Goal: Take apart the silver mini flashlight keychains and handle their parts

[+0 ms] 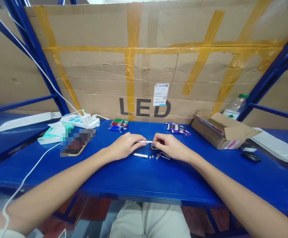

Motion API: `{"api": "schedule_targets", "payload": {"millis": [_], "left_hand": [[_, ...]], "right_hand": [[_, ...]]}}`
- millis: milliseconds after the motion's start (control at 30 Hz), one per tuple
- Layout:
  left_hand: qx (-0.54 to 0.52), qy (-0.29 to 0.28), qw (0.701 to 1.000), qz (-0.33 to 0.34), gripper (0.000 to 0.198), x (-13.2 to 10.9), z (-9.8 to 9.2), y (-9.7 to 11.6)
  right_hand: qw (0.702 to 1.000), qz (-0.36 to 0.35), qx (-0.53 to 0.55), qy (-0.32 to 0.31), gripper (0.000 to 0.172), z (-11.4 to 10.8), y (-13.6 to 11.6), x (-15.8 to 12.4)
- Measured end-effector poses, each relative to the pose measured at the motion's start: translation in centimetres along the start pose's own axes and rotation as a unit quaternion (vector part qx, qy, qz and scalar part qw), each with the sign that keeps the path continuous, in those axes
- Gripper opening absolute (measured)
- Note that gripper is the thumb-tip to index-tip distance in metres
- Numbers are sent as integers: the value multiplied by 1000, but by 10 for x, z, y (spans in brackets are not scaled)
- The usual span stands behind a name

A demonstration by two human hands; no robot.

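My left hand [131, 145] pinches a small silver penlight [147, 142] by its left end, holding it level just over the blue table. At the tube's right end, the fingers of my right hand [168, 145] are closed; the exact grip is partly hidden behind the fingers. Below lies a second silver tube [140, 155], nearly parallel to the first. Beside it are several button cells [153, 157]. A silver clip [165, 155] rests under my right hand, and another metal loop [154, 147] shows near its fingertips.
Green, red and blue penlights [119, 124] lie in rows behind my left hand; black and purple ones [176, 128] lie behind my right. A phone [78, 147] and power strip [84, 121] sit left. An open carton [223, 130] and black mouse [250, 156] stand right.
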State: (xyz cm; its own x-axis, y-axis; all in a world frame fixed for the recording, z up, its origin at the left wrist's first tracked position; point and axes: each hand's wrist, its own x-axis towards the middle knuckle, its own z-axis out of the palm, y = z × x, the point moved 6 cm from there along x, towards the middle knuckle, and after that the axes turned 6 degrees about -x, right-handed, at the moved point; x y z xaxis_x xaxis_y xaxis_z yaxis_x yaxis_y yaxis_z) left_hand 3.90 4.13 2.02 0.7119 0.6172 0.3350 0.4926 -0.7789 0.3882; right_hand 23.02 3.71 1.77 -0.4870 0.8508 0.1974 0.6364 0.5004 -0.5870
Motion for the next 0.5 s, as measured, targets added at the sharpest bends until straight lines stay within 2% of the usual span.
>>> {"api": "schedule_targets", "payload": {"millis": [200, 500], "left_hand": [[7, -7, 1000, -4, 32, 1, -1, 3], [4, -27, 1000, 7, 37, 1, 3, 2]], "right_hand": [[995, 3, -93, -24, 17, 3, 3, 2], [991, 29, -114, -61, 20, 4, -3, -3]]}}
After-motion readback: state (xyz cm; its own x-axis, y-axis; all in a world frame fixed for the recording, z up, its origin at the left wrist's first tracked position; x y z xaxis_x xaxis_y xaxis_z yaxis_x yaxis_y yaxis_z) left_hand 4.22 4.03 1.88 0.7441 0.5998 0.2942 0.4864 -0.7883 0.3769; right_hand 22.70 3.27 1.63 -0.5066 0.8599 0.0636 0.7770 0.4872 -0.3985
